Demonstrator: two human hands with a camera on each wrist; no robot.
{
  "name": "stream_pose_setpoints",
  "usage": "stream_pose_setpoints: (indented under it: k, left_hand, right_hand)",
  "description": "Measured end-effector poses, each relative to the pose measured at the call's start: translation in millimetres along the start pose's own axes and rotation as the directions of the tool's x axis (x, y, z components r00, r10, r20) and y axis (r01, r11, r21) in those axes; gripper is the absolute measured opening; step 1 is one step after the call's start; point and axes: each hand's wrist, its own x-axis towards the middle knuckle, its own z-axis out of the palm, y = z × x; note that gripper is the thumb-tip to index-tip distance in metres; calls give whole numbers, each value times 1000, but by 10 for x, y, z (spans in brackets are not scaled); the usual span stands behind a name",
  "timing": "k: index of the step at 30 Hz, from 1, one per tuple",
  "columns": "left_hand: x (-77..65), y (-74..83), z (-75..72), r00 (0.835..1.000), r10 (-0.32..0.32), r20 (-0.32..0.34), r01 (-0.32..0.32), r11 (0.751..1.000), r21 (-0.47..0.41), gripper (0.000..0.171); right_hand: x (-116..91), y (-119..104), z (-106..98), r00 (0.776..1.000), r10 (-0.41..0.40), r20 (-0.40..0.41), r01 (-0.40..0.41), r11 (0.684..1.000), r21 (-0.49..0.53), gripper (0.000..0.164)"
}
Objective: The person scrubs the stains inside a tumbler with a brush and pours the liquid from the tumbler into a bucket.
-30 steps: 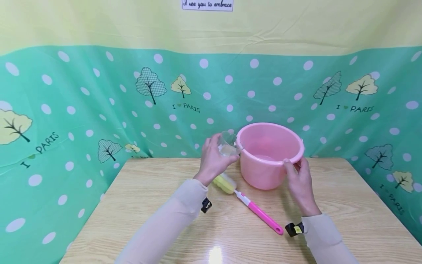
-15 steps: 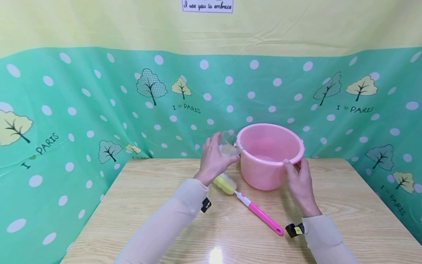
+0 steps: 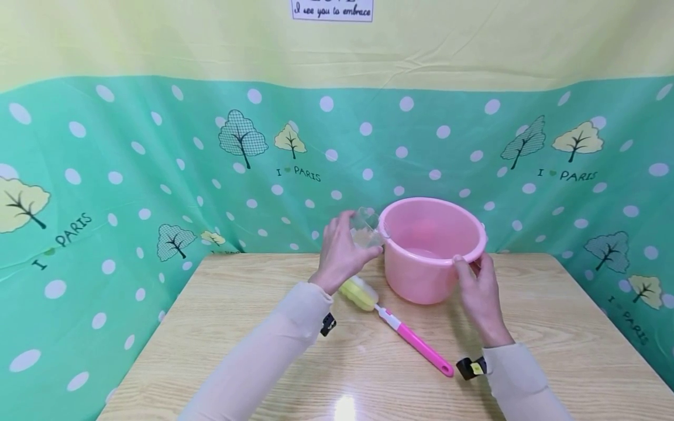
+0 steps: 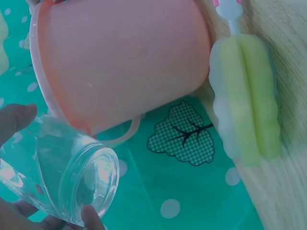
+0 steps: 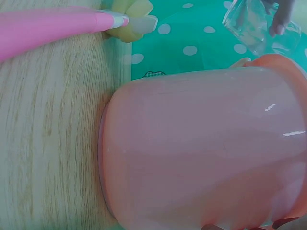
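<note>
At the left rim of a pink plastic bucket point(image 3: 418, 278), my left hand point(image 3: 339, 251) holds a clear drinking glass point(image 3: 365, 229). The glass is tilted, its mouth toward the bucket and its thick base point(image 4: 98, 184) facing the left wrist camera. Fingers and thumb go around the glass wall. My right hand point(image 3: 480, 295) grips the bucket's front right rim, thumb on the outside near the lip; its other fingers are partly hidden. The bucket stands upright on the table, and some of its inner floor shows.
A bottle brush lies in front of the bucket, its yellow and white sponge head point(image 3: 360, 293) below my left hand and its pink handle point(image 3: 423, 349) running toward the near right. The wooden table point(image 3: 237, 333) ends at a green dotted curtain point(image 3: 295, 204).
The glass in my left hand has tipped a little further toward the bucket. My right hand and the bucket stay where they were, as does the brush.
</note>
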Motion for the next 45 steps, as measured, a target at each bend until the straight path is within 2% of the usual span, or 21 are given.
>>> stream_pose_setpoints:
  k: [17, 33, 45]
  left_hand:
    - [8, 81, -54, 999, 20, 35, -22, 996, 81, 92]
    - [45, 116, -89, 998, 42, 55, -48, 992, 120, 93]
    - [76, 177, -124, 996, 33, 83, -46, 986, 160, 96]
  right_hand:
    - [-13, 9, -14, 1000, -5, -6, 5, 1000, -2, 66]
    - [-17, -1, -24, 1000, -6, 4, 6, 1000, -7, 66]
    - [17, 12, -11, 1000, -25, -4, 25, 1000, 2, 65]
